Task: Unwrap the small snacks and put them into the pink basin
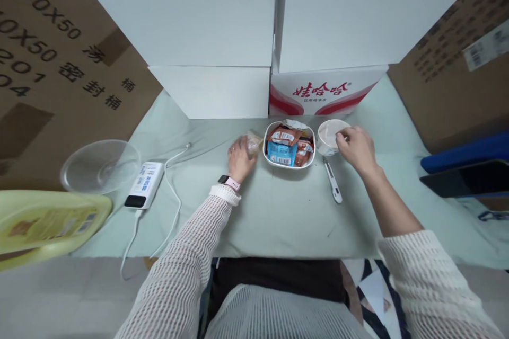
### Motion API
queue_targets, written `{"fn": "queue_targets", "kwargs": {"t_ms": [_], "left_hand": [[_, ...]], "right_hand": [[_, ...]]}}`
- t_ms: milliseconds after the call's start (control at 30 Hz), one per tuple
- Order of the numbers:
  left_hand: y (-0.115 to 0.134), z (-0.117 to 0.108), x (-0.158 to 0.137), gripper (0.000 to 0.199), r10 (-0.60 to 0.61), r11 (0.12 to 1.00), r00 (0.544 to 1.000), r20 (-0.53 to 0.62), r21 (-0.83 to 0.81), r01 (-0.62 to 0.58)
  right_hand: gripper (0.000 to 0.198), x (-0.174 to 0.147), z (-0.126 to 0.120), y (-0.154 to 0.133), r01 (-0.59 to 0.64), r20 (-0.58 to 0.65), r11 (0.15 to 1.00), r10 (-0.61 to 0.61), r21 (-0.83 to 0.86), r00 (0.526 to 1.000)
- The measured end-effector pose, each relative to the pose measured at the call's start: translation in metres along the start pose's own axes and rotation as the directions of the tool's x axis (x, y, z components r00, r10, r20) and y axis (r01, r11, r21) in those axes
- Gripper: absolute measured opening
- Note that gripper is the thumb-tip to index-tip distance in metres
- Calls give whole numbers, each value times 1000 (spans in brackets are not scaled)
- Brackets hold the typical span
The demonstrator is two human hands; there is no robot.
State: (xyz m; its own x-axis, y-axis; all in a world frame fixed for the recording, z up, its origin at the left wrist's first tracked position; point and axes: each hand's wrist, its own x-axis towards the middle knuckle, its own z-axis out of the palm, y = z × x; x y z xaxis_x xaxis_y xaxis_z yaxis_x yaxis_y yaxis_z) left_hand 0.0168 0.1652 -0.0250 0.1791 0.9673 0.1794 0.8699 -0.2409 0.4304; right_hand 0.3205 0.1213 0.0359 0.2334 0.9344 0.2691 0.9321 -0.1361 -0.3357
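The packet (254,143) sits on the pale green cloth (278,217) just left of the white bowl (290,167) full of sachets (281,153), the left hand (239,160) with thumb and fingers closed on it. On the bowl's other side stands a tub (326,145), where the right hand (357,149) brings thumb and fingertips near each other at the rim, though from here I can't tell whether they pinch anything. Nearer the person lies a cutter (332,181), and well off left, a white device (146,184) beside a clear basin (85,169).

Cool, muted, diffuse light; soft shadows on tablecloth (278,212); wide-angle stretch toward edges; fine detail soft.
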Motion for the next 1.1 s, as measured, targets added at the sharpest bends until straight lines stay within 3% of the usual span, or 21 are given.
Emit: {"fn": "queue_targets", "kwargs": {"t_ms": [133,233,333,433,567,700,800,900,1100], "left_hand": [[-15,-5,-26,64,70,996,997,39,-58,-67],[-23,-17,-64,66,208,970,968,142,-154,-186],[-18,-26,-104,63,326,931,921,215,-240,-274],[-3,-28,-134,60,379,898,888,259,-334,-286],[15,-23,-154,45,323,839,911,255,-524,-151],[20,-19,-164,36,192,703,965,180,-711,-7],[19,-20,-170,36,9,629,995,98,-774,71],[20,-23,-174,37,-116,568,989,89,-811,139],[25,-25,-179,40,-179,456,972,150,-863,217]], "right_hand": [[25,-57,-8,-19,124,20,947,-136,295,991],[22,-105,-6,-39,128,132,862,-218,490,967],[18,-145,3,-62,127,222,779,-325,614,919],[21,-172,18,-84,196,209,736,-419,648,884],[42,-187,39,-104,243,212,802,-413,546,886],[17,-192,49,-106,222,176,851,-339,476,924],[17,-195,48,-101,171,141,846,-277,505,951],[10,-198,46,-103,140,132,835,-246,533,960],[11,-198,47,-114,120,215,817,-286,565,934]]}}
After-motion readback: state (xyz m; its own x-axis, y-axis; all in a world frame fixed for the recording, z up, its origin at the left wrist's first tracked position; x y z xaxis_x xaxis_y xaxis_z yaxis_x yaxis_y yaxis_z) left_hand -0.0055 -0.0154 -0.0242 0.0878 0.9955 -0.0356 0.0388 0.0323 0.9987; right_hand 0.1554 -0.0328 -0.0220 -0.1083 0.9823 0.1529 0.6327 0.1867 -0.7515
